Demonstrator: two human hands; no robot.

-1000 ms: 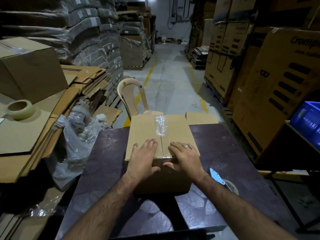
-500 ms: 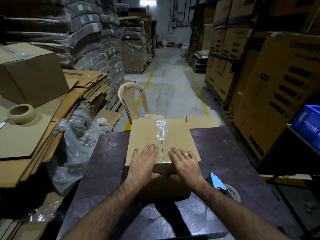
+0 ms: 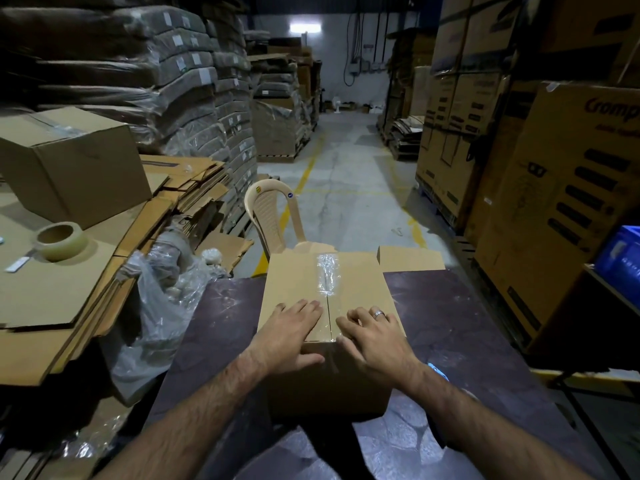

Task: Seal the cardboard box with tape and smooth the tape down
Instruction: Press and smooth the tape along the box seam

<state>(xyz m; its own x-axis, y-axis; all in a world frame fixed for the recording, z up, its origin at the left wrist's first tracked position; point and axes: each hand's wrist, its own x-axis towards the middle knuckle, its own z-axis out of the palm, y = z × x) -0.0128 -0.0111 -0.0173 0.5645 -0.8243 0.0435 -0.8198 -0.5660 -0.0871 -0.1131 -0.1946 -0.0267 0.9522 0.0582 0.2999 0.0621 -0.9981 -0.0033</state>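
Your left hand point(image 3: 291, 330) and right hand point(image 3: 372, 337) lie flat and apart on the top of the box point(image 3: 294, 282), one on each side of the centre seam. The fingers are laid out straight and gripping nothing, and both thumbs drop over the near edge onto the front face. The box stands on the table point(image 3: 214, 323), about midway across it and toward the far edge.

You have bare table on both sides of the box, with more on the right. At the left edge a plastic bag point(image 3: 162, 299) crowds up against the table. A chair point(image 3: 273, 209) stands just behind the box, and a flat cardboard point(image 3: 412, 258) sits at the far right corner. Past them the aisle floor is open. A roll point(image 3: 61, 240) lies well off to the left on stacked cardboard sheets.

The tape point(image 3: 327, 275) shows as a crinkled, shiny strip along the far half of the seam. Nearer you it is too clear to make out, so you cannot tell whether it reaches the near edge. The box's front face is in deep shadow. A blue thing point(image 3: 438, 370) beside your right wrist is mostly hidden by the forearm.
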